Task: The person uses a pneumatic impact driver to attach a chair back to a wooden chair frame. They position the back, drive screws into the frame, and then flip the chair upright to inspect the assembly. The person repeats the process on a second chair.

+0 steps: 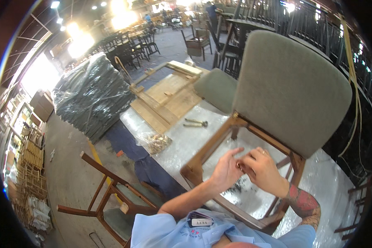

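My two hands meet above a brown wooden chair frame (199, 162). My left hand (226, 170) is turned palm up and cupped, its thumb stretched out. The fingers of my right hand (260, 167) are bent and pinched together at that palm. A tiny dark thing shows between the hands, too small to name. The chair's grey padded backrest (293, 91) rises at the frame's far right side. Through the frame, a scatter of small dark pieces, apparently screws (238, 186), shows on the plastic-covered table (173, 159).
Pliers (195, 123) and a clear bag of small hardware (156, 143) lie beyond the frame. Behind them are a wooden board (163, 99) and a grey cushion (216, 90). A chair (126, 198) lies tipped at my left. A wrapped stack (93, 93) stands at far left.
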`<state>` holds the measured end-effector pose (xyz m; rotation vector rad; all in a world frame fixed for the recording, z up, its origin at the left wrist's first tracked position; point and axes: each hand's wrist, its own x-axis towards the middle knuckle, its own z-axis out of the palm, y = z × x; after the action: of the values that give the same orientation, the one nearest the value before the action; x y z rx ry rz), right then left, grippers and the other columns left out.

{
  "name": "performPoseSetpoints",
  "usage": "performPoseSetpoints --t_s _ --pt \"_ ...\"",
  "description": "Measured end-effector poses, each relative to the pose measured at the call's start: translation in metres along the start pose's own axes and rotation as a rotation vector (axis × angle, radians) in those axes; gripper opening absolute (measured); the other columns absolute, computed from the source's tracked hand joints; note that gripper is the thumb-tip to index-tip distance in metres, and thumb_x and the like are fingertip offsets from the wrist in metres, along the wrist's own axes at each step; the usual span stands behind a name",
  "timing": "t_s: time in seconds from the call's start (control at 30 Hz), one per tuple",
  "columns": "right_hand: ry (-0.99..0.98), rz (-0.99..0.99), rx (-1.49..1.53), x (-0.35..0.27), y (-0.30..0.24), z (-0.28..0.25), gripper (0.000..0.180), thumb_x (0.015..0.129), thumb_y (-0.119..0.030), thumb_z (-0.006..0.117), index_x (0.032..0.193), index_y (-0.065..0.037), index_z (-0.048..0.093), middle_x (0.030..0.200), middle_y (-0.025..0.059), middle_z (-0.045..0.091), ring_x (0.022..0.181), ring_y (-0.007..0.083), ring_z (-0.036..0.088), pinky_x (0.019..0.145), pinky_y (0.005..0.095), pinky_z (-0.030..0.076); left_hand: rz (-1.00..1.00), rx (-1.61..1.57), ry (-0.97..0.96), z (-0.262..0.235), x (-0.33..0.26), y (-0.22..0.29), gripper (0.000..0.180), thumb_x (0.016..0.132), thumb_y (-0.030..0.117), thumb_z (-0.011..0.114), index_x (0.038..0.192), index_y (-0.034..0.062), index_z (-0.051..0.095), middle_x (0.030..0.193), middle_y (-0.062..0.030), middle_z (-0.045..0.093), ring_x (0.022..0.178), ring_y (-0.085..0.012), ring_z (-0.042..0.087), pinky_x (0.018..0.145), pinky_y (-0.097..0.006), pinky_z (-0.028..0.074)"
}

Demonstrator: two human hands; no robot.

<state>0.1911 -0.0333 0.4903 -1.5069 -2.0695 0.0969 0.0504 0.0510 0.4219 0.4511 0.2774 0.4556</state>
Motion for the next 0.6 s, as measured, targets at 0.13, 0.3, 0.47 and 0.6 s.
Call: performPoseSetpoints --t_s 0.13,0.3,0.47,0.6 --pt "0.094 0.133 0.202 -0.023 0.022 0.004 0.016 0.084 -0.005 0.064 0.099 0.000 0.063 0.090 0.0167 0.060 0.088 0.0377 0.058 0.075 0.0460 0.045 -0.032 -0.033 -0.012 0.015 0.022 -0.014 0.033 0.098 0.026 0.047 0.125 0.0056 0.046 0.105 -0.0107 0.059 0.093 -0.0217 0.058 0.087 -0.039 0.047" --pt "0.338 0.248 0.278 -0.044 0.063 0.047 0.015 0.086 -0.002 0.060 0.100 0.002 0.059 0.091 0.0192 0.057 0.089 0.0399 0.056 0.077 0.0477 0.045 -0.148 0.260 0.246 0.009 0.069 -0.005 0.026 0.098 0.027 0.049 0.113 0.0060 0.054 0.098 -0.0062 0.057 0.091 -0.0182 0.057 0.084 -0.040 0.049" --pt "0.554 0.329 0.038 -0.047 0.094 0.053 0.014 0.085 -0.001 0.059 0.098 0.001 0.055 0.093 0.0187 0.056 0.091 0.0393 0.055 0.078 0.0487 0.044 -0.289 0.587 0.126 0.009 0.122 -0.003 0.019 0.100 0.024 0.046 0.106 0.0091 0.057 0.096 -0.0034 0.057 0.089 -0.0154 0.058 0.082 -0.040 0.050" --pt "0.511 0.415 0.010 -0.050 0.119 0.055 0.011 0.085 -0.002 0.060 0.095 -0.001 0.058 0.095 0.0177 0.058 0.093 0.0389 0.057 0.079 0.0481 0.045 -0.455 0.571 -0.046 -0.018 0.137 -0.005 0.021 0.102 0.025 0.043 0.106 0.0099 0.057 0.090 -0.0030 0.062 0.083 -0.0173 0.062 0.080 -0.039 0.051"
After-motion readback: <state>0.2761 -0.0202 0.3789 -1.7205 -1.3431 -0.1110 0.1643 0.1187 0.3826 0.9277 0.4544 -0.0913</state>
